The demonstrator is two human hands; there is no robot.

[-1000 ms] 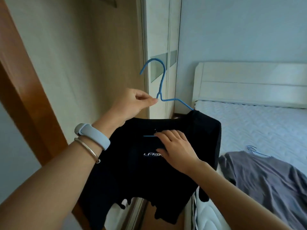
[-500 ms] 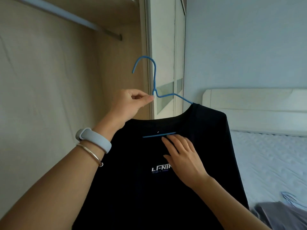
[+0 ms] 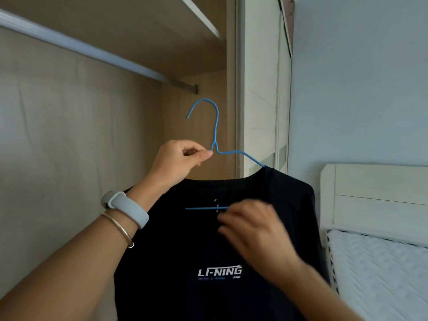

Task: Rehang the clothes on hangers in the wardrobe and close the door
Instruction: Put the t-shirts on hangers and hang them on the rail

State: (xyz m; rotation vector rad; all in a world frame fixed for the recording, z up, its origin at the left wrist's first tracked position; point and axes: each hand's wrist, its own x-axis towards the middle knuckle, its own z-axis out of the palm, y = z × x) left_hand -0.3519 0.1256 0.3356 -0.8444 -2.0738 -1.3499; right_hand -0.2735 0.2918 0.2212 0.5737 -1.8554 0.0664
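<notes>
A black T-shirt (image 3: 183,242) with white lettering hangs on a blue wire hanger (image 3: 216,126), held up inside the open wardrobe. My left hand (image 3: 178,163) pinches the hanger at the base of its hook. The hook is below and to the right of the wardrobe rail (image 3: 92,50), not touching it. My right hand (image 3: 252,230) is blurred and rests on the shirt's front just under the collar, at the right end of the hanger's lower bar, with its fingers pointing left.
The wardrobe's white sliding door (image 3: 259,89) stands to the right of the opening. A shelf board (image 3: 199,17) runs above the rail. At the right is a bed (image 3: 382,274) with a white headboard (image 3: 382,193).
I have lifted the hanger and shirt higher and closer to the rail, and my view has tilted upward. My right hand has slid up to the hanger's lower bar.
</notes>
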